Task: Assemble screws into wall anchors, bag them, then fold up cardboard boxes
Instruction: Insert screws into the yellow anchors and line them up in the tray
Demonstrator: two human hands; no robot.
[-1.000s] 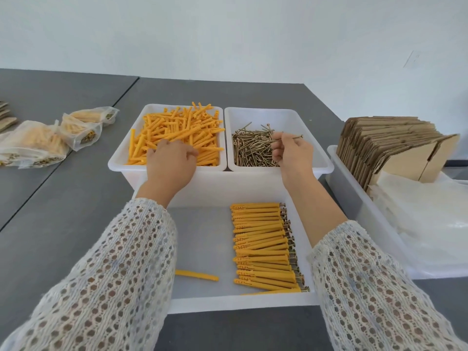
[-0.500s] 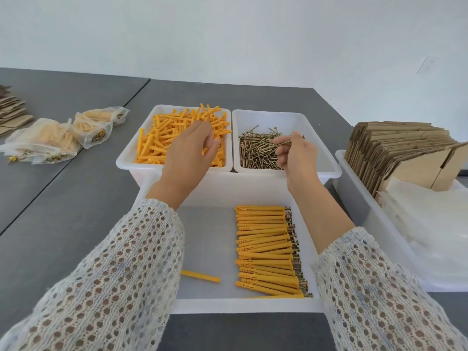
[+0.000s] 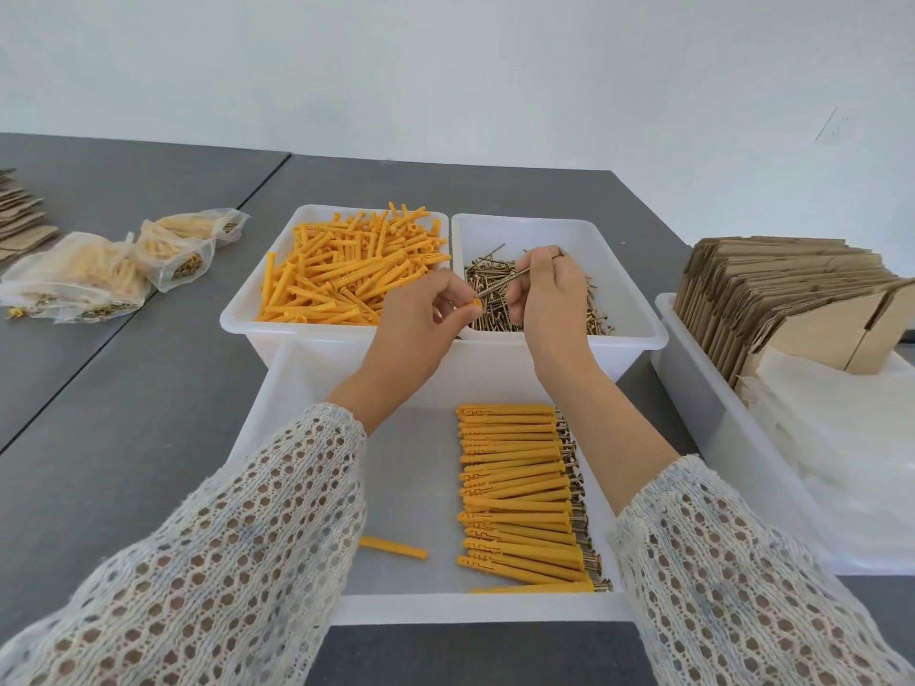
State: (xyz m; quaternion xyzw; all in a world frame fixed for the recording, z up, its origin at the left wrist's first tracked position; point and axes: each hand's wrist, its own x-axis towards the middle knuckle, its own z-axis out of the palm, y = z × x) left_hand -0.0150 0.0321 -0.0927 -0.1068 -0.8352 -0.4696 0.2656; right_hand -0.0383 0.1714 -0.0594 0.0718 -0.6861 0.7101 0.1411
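While left hand (image 3: pixel 413 334) pinches anchor (image 3: pixel 476 304), right hand (image 3: pixel 547 294) grips screw (image 3: pixel 500 283).

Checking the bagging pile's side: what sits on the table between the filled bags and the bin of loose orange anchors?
Nothing: the head view shows only bare grey table between the filled bags and the anchor bin.
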